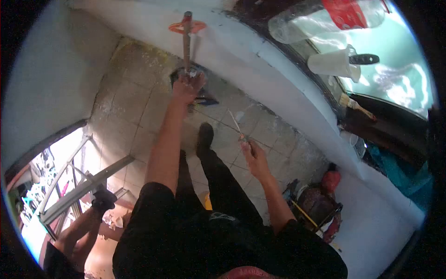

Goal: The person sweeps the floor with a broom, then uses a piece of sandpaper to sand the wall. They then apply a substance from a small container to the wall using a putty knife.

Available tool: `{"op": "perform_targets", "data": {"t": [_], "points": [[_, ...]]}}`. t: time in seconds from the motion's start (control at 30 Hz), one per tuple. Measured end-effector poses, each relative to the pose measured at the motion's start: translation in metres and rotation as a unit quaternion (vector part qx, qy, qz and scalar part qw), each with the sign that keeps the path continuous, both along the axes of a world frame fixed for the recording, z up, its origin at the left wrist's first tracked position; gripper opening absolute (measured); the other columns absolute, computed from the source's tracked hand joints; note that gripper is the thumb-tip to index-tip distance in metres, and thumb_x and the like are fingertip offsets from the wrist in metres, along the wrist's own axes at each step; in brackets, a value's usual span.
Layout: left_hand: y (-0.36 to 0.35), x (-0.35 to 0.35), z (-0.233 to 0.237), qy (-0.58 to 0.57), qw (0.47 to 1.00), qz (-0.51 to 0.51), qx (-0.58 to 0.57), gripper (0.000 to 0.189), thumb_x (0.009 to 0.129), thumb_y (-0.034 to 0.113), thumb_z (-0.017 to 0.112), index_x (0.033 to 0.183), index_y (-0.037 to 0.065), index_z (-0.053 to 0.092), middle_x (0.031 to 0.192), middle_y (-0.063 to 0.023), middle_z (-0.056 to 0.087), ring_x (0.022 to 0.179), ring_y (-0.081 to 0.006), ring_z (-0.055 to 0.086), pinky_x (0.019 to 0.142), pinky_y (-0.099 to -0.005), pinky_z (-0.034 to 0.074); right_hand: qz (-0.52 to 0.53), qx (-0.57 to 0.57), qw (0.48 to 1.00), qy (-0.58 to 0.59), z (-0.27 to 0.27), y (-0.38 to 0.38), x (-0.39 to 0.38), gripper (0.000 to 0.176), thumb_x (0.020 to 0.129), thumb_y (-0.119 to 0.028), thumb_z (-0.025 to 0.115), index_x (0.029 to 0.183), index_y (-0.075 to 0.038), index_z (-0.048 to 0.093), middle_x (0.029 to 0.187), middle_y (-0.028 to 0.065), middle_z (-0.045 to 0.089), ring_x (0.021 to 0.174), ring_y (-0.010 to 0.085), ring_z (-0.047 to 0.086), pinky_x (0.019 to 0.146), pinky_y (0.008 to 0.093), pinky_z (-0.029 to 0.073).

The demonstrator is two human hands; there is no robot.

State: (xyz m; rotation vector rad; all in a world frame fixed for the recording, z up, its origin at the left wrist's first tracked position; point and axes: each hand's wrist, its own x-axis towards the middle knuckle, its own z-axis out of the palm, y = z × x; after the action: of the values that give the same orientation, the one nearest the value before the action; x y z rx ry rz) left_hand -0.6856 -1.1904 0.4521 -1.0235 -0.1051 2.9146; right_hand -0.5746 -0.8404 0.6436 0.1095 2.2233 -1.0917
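Counted two bare hands, left (188, 87) and right (254, 158), one slim-shafted hand tool (235, 122), one upright pole (187, 44) and one orange ring-like piece (174, 28). Found two dark trouser legs (227, 183), one dark shoe (205, 135) showing, and one other person (76, 232). Tallied further one clear plastic bottle (302, 24), one white cup (331, 64), one black handle (364, 59) and one paintbrush (357, 107). Left the partly hidden floor tiles (127, 103) uncounted.

Single head-worn camera, at standing height, facing forward and steeply down. Wearer's black shirt (186, 237) very close, filling the near edge; left hand (188, 87) and right hand (254, 159) at mid-range; tiled floor (126, 102) farther off, seen from above. White wall (278, 79) crosses obliquely from far left to near right. Lens wide: straight edges bow, and dark rounded corners bound the view.
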Motion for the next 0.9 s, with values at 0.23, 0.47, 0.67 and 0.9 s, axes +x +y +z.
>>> {"op": "perform_targets", "data": {"t": [0.23, 0.47, 0.67, 0.9], "points": [[0.011, 0.11, -0.026, -0.044, 0.975, -0.16, -0.147, 0.067, 0.101, 0.038, 0.061, 0.155, 0.006, 0.038, 0.153, -0.0213, 0.046, 0.142, -0.041, 0.044, 0.114, -0.0588, 0.04, -0.106, 0.119, 0.975, 0.158, 0.087, 0.037, -0.058, 0.051, 0.105, -0.036, 0.061, 0.14, 0.001, 0.058, 0.106, 0.0181, 0.067, 0.09, 0.0278, 0.063, 0.081, 0.0408, 0.051], [-0.004, 0.372, -0.036, -0.217, 0.713, -0.502, -0.439, 0.054, 0.106, 0.038, 0.049, 0.148, 0.005, 0.039, 0.135, -0.0176, 0.052, 0.119, -0.0333, 0.055, 0.097, -0.0503, 0.049, -0.135, 0.214, 0.898, 0.361, 0.133, 0.121, -0.168, 0.042, 0.101, -0.028, 0.066, 0.139, -0.01, 0.063, 0.105, 0.017, 0.063, 0.097, 0.0306, 0.062, 0.085, 0.0421, 0.049], [-0.027, 0.534, 0.067, -0.307, 0.716, -0.536, -0.326, 0.037, 0.101, 0.034, 0.058, 0.13, 0.011, 0.059, 0.11, -0.0114, 0.066, 0.09, -0.0304, 0.068, 0.071, -0.0526, 0.059, 0.02, 0.296, 0.82, 0.489, 0.144, 0.14, -0.242, 0.043, 0.1, -0.037, 0.065, 0.137, -0.017, 0.068, 0.106, 0.0093, 0.062, 0.1, 0.0294, 0.057, 0.088, 0.0461, 0.045], [-0.024, 0.504, 0.116, -0.146, 0.685, -0.497, -0.513, 0.037, 0.101, 0.02, 0.058, 0.135, 0.006, 0.056, 0.122, -0.0164, 0.066, 0.1, -0.0303, 0.068, 0.086, -0.0488, 0.059, 0.021, 0.303, 0.837, 0.456, 0.143, 0.142, -0.27, 0.04, 0.095, -0.039, 0.068, 0.134, -0.029, 0.07, 0.116, 0.0065, 0.063, 0.109, 0.0295, 0.057, 0.096, 0.0477, 0.044]]}}
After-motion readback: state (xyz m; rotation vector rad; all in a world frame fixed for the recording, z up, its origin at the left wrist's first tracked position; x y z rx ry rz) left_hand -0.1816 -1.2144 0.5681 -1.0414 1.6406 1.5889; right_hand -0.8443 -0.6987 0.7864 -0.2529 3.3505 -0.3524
